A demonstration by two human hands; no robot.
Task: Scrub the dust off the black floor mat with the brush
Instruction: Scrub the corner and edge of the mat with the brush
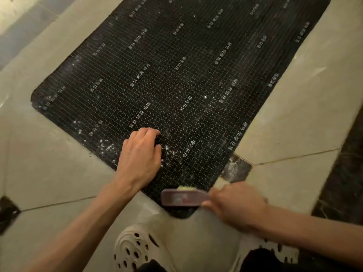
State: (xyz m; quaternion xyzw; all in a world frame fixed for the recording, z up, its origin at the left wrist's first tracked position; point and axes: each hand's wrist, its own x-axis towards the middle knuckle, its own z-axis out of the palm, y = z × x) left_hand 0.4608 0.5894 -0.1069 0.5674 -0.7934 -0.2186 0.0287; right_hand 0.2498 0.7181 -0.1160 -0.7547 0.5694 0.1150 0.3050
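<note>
The black floor mat [176,79] lies at an angle on the tiled floor, covered in a white grid and white printed characters. White dust specks cling to its near and left edges. My left hand [140,156] presses flat on the mat's near part, fingers bent, holding nothing. My right hand [233,203] grips the handle of a brown brush [183,198] with yellow-green bristles. The brush rests across the mat's nearest corner, bristles down and blurred.
Beige floor tiles [294,118] surround the mat, with small dark inset tiles [236,169] at the joints. A dark marble strip [345,163] runs along the right. My cream perforated clogs [137,250] stand just below the mat's near corner.
</note>
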